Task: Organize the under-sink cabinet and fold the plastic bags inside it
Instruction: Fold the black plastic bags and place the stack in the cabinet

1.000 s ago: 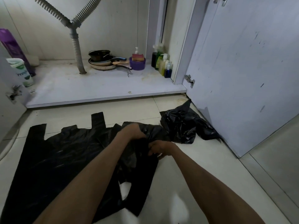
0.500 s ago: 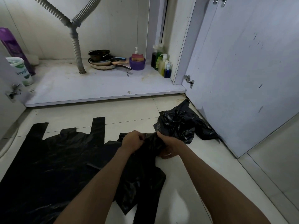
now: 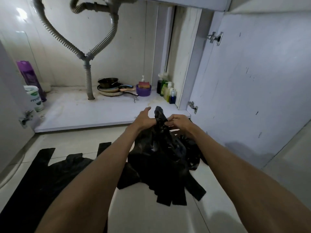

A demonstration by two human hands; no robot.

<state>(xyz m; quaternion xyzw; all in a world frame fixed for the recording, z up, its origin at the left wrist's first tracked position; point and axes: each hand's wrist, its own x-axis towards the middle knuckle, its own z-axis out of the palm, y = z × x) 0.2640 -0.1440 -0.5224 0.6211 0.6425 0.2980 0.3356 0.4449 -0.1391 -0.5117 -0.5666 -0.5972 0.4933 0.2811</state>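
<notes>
Hose (image 3: 88,81), pans (image 3: 109,91) rearward; cabinet floor (image 3: 75,113) seemingly open

**Under-sink cabinet** (image 3: 186,56): white, both doors open.
- Back wall (image 3: 127,47): white panels, vert. seams, light glare top L.
- Base shelf (image 3: 80,113): white, brownish stains nr. the pipe hole and at R.
- Drain hoses (image 3: 85,56): 2 grey corrugated, joined in a Y, one pipe down thru the base.
- R door (image 3: 260,98): inner face white w/ dark scuffs. 2 metal hinges (image 3: 215,38), upper and lower.
- L door (image 3: 10,115): edge only, 1 hinge.

**Floor** (image 3: 151,219): pale glossy tiles, thin grout lines, soft reflections.
</notes>
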